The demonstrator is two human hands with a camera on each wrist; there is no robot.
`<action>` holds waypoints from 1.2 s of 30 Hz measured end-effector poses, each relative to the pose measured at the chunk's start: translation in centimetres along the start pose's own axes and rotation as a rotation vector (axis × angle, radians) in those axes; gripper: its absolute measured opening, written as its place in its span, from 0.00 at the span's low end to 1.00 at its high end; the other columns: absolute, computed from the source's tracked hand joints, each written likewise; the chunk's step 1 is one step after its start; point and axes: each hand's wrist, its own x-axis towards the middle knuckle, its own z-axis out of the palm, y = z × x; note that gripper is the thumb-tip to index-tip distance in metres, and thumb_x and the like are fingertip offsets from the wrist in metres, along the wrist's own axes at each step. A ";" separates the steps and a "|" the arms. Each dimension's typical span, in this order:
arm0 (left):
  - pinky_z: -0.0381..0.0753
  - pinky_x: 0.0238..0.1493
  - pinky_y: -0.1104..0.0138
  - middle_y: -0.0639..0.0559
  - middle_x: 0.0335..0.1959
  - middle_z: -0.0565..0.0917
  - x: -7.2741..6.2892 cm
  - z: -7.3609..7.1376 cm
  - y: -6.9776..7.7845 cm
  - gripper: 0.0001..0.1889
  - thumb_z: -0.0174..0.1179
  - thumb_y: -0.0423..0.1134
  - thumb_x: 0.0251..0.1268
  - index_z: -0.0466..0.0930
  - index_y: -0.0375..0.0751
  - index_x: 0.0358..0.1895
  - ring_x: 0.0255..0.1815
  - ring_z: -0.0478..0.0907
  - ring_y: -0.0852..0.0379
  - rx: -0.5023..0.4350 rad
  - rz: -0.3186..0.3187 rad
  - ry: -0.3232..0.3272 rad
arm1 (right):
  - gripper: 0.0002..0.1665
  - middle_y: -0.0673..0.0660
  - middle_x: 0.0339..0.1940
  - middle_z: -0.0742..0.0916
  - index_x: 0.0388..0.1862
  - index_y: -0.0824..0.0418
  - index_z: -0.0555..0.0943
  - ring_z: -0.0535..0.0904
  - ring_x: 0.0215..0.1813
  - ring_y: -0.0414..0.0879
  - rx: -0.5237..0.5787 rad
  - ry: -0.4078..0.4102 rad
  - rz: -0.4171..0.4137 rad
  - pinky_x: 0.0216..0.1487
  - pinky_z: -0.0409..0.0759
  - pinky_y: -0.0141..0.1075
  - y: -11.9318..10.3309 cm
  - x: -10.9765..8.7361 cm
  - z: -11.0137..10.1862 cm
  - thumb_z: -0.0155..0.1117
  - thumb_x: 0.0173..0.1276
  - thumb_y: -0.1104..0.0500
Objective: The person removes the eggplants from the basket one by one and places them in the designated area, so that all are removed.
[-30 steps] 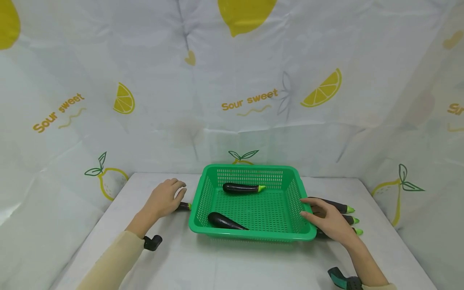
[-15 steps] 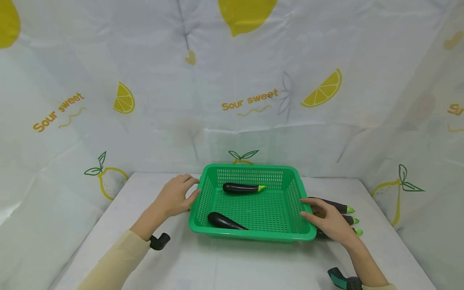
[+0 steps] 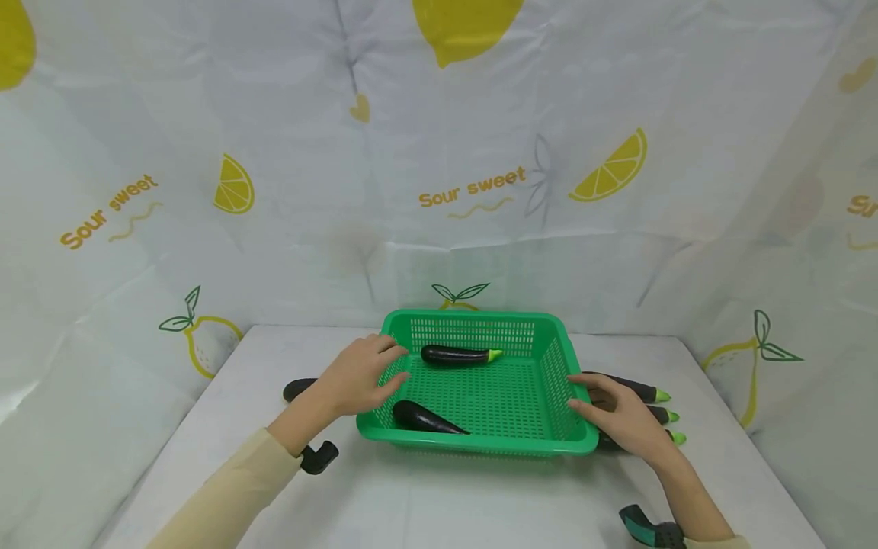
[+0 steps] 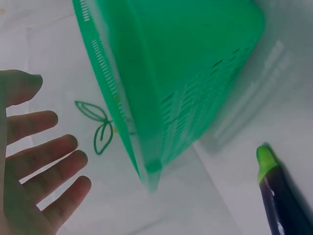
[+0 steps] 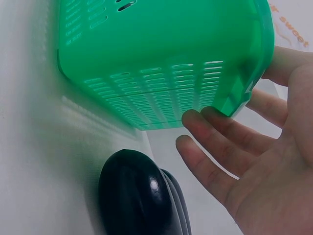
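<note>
A green plastic basket (image 3: pixel 480 444) stands mid-table in the head view. Inside it lie two eggplants, one (image 3: pixel 456 355) at the back and one (image 3: pixel 425 417) by the front wall. My left hand (image 3: pixel 360 375) holds nothing and hovers over the basket's left rim, fingers apart. Its spread fingers (image 4: pixel 54 174) show beside the basket in the left wrist view. My right hand (image 3: pixel 617 412) holds the basket's right rim, thumb and forefinger over the edge, other fingers (image 5: pixel 220 147) along the outside.
One eggplant (image 3: pixel 297 389) lies on the table left of the basket, partly hidden by my left forearm. Several eggplants (image 3: pixel 634 389) lie in a row to the right, partly under my right hand. A lemon-printed white curtain (image 3: pixel 329 252) hangs behind the white table (image 3: pixel 466 503).
My left hand has moved right, from above the left eggplant to over the basket's left rim, uncovering that eggplant's rounded end. The right hand and the basket have stayed put.
</note>
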 end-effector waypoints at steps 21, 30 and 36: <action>0.76 0.49 0.57 0.52 0.53 0.78 2.7 3.8 1.5 0.27 0.63 0.57 0.69 0.78 0.47 0.64 0.48 0.74 0.54 0.044 0.031 -0.350 | 0.32 0.67 0.62 0.80 0.70 0.62 0.75 0.81 0.57 0.61 0.006 0.006 0.037 0.52 0.80 0.51 -0.3 0.0 0.1 0.65 0.74 0.47; 0.74 0.52 0.57 0.52 0.57 0.77 3.0 4.9 2.0 0.34 0.63 0.64 0.65 0.75 0.51 0.69 0.53 0.73 0.53 0.102 0.028 -0.455 | 0.30 0.67 0.64 0.79 0.69 0.62 0.75 0.80 0.59 0.62 0.003 0.012 0.013 0.54 0.80 0.54 -0.2 0.0 0.1 0.65 0.74 0.49; 0.74 0.52 0.58 0.54 0.56 0.76 2.9 5.9 2.0 0.37 0.67 0.66 0.60 0.75 0.53 0.69 0.54 0.73 0.54 0.120 0.015 -0.484 | 0.30 0.67 0.65 0.79 0.69 0.62 0.75 0.81 0.57 0.60 0.015 0.004 0.016 0.52 0.80 0.51 -0.3 -0.2 0.2 0.66 0.74 0.49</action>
